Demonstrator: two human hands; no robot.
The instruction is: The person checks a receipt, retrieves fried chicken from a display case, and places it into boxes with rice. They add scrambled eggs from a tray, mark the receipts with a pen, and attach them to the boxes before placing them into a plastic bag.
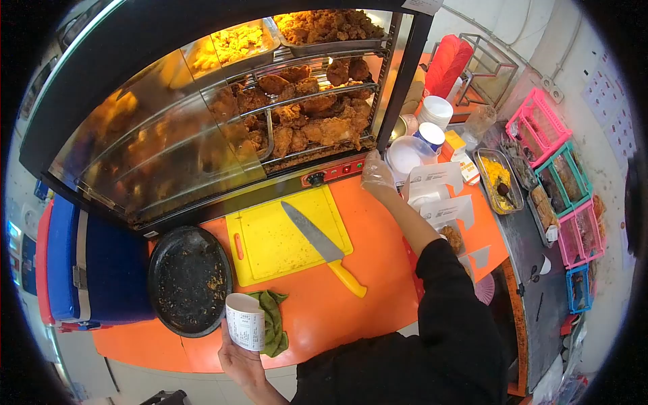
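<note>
Orange counter [385,270], display cabinet [169,148] beyond. Near left, the left hand [239,361] grasps curled printed paper [246,331], seemingly just holding it; moving it calls for a steady grip. Farther right, the gloved right hand [378,173] is at the cabinet's corner, grip unclear.

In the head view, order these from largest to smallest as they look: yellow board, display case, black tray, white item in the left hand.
1. Display case
2. Yellow board and black tray: too alike to rank
3. White item
</note>
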